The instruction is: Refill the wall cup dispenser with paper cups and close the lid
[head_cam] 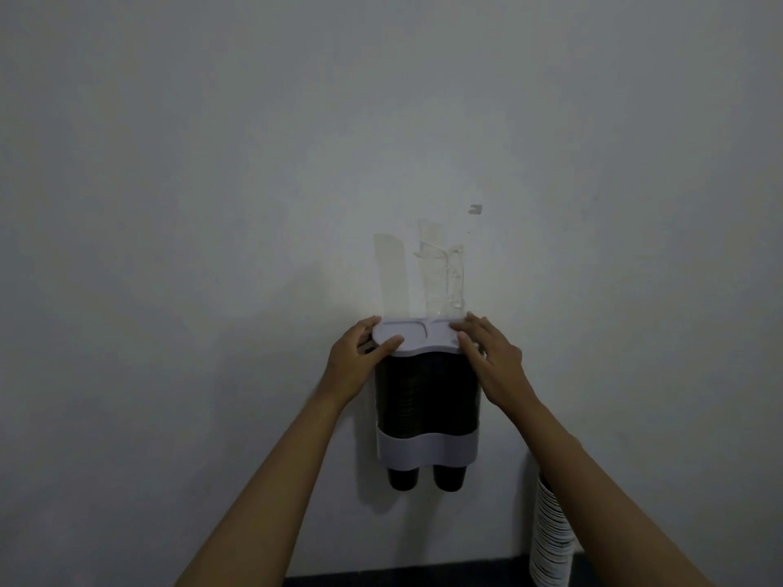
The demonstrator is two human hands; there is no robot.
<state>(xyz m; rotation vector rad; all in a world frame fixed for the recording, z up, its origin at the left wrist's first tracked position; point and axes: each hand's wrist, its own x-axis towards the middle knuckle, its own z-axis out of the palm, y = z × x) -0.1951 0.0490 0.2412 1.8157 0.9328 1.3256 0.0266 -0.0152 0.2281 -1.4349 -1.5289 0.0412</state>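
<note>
The wall cup dispenser (427,400) hangs on the wall, a dark see-through twin tube with a pale band (423,451) low down. Stacked dark cups fill it, and two cup bottoms (426,478) poke out below. Its pale lid (419,334) lies flat on top. My left hand (358,353) grips the lid's left end, thumb on top. My right hand (487,353) rests flat with fingers spread on the lid's right end.
Strips of clear tape (423,273) run up the white wall (212,205) above the dispenser. A tall stack of white paper cups (551,540) stands at lower right, partly behind my right forearm. A dark strip (402,578) runs along the bottom.
</note>
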